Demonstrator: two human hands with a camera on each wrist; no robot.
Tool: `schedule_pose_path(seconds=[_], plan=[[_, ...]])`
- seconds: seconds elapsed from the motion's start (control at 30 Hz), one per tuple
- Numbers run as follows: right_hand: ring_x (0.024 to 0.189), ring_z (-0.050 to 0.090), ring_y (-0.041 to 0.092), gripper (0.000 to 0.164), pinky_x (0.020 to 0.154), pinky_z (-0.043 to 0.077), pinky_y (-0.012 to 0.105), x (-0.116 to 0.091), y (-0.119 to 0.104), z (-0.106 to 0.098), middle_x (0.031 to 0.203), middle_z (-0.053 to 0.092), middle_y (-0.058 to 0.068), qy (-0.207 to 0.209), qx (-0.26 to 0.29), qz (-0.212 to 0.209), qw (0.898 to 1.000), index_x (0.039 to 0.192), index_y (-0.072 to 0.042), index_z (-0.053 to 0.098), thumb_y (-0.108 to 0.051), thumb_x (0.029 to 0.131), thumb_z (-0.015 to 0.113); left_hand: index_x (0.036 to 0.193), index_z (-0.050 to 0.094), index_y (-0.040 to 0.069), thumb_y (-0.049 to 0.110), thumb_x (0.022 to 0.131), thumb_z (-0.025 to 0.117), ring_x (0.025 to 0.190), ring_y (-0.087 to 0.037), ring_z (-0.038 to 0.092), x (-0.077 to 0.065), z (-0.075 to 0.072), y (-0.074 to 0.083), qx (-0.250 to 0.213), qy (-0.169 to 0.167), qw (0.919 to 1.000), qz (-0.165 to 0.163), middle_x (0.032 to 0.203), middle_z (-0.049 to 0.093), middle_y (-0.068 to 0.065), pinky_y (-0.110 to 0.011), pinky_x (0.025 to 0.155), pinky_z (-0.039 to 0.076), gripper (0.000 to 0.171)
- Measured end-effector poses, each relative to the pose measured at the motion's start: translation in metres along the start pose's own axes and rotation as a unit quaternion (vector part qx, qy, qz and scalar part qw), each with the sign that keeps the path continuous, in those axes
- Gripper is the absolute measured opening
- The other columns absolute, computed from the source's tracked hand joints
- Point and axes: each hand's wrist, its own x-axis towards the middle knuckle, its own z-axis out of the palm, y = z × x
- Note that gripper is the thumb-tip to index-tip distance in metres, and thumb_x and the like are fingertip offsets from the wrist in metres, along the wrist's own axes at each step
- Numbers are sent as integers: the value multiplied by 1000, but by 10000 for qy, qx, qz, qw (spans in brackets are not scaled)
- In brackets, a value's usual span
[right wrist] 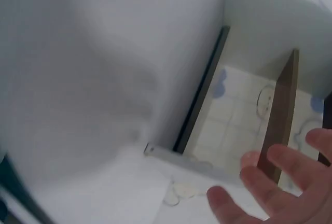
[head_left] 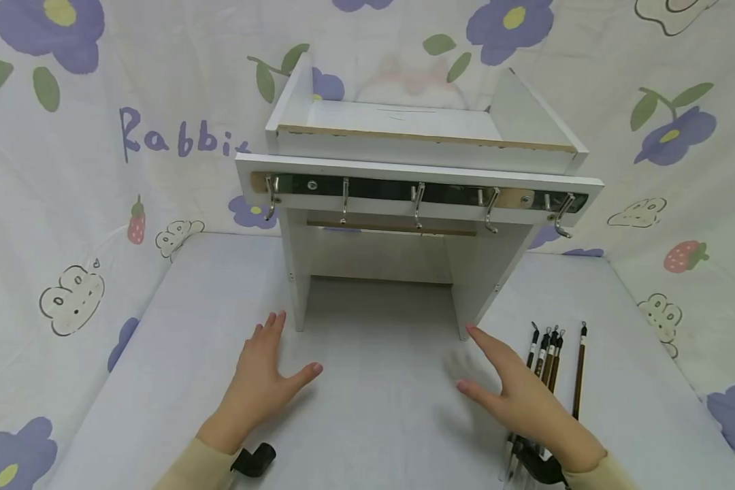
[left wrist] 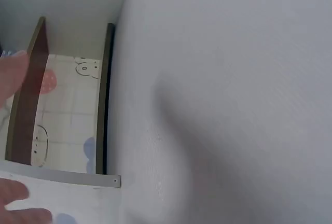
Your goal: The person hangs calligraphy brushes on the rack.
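Observation:
A white shelf rack (head_left: 373, 163) stands upright at the back of the table, with a metal strip of several silver hooks (head_left: 418, 204) along its front board. In the head view my left hand (head_left: 260, 378) hovers before the rack's left side panel, fingers spread and holding nothing. My right hand (head_left: 520, 391) is held likewise near the foot of the right side panel, thumb apart from the fingers. Several brushes (head_left: 548, 354) with brown handles lie right of the right hand, partly hidden behind it. In the right wrist view, spread fingers (right wrist: 295, 167) show in front of the rack's crossbar.
One more brush (head_left: 580, 367) lies apart at the right. The white table (head_left: 380, 422) backs onto a patterned cloth (head_left: 159, 82) that hangs behind and at both sides. Black wrist camera parts (head_left: 254, 461) sit below the hands.

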Motion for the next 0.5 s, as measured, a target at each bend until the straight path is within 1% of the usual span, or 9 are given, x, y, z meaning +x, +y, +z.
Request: schedule_pose_path(seconds=[0.07, 0.13, 0.23, 0.3, 0.37, 0.43, 0.5], plan=[[138, 33, 28, 82, 106, 35, 54, -2, 4, -3, 155, 30, -2, 94, 118, 84, 9999, 155, -33, 18, -48, 89, 66, 156, 15, 13, 71, 77, 64, 142, -38, 21, 3, -3, 1, -582, 55, 9981, -182, 158, 21, -12, -56, 113, 22, 109], [134, 39, 27, 81, 103, 40, 51, -4, 9, -6, 153, 33, -2, 232, 246, 100, 9994, 154, -33, 21, -44, 89, 68, 156, 15, 16, 67, 77, 67, 142, -31, 24, 5, -5, 1, -1116, 156, 9931, -314, 158, 23, -7, -52, 112, 27, 107], [129, 46, 23, 78, 97, 46, 45, -6, 16, -9, 150, 39, -1, 434, 376, 69, 9983, 153, -31, 26, -40, 88, 70, 155, 17, 18, 58, 80, 71, 141, -28, 28, 11, -7, 1, -1734, 391, 9837, -283, 156, 26, -4, -47, 112, 30, 101], [126, 48, 22, 77, 95, 48, 44, -8, 21, -11, 148, 43, 1, 521, 437, 59, 9977, 152, -29, 28, -37, 89, 70, 155, 20, 18, 52, 81, 74, 140, -26, 30, 16, -7, 1, -2062, 536, 9769, -177, 155, 28, -2, -42, 113, 30, 98], [123, 50, 22, 76, 93, 49, 44, -10, 26, -13, 145, 45, 2, 564, 453, 135, 9973, 152, -30, 28, -35, 90, 70, 155, 21, 19, 46, 81, 75, 139, -25, 32, 21, -6, 1, -2272, 651, 9717, -49, 155, 29, -2, -39, 113, 30, 95], [121, 52, 22, 76, 92, 50, 39, -12, 31, -14, 143, 48, 4, 613, 426, 240, 9969, 152, -31, 27, -35, 90, 70, 155, 21, 21, 42, 82, 76, 139, -23, 32, 26, -7, 2, -2429, 735, 9672, 67, 155, 29, -1, -38, 113, 29, 94], [119, 53, 22, 75, 92, 50, 31, -14, 37, -15, 140, 50, 5, 695, 432, 333, 9961, 152, -31, 28, -34, 90, 70, 155, 22, 22, 38, 83, 76, 139, -21, 32, 31, -9, 4, -2563, 802, 9631, 163, 156, 28, 2, -36, 113, 29, 92]])
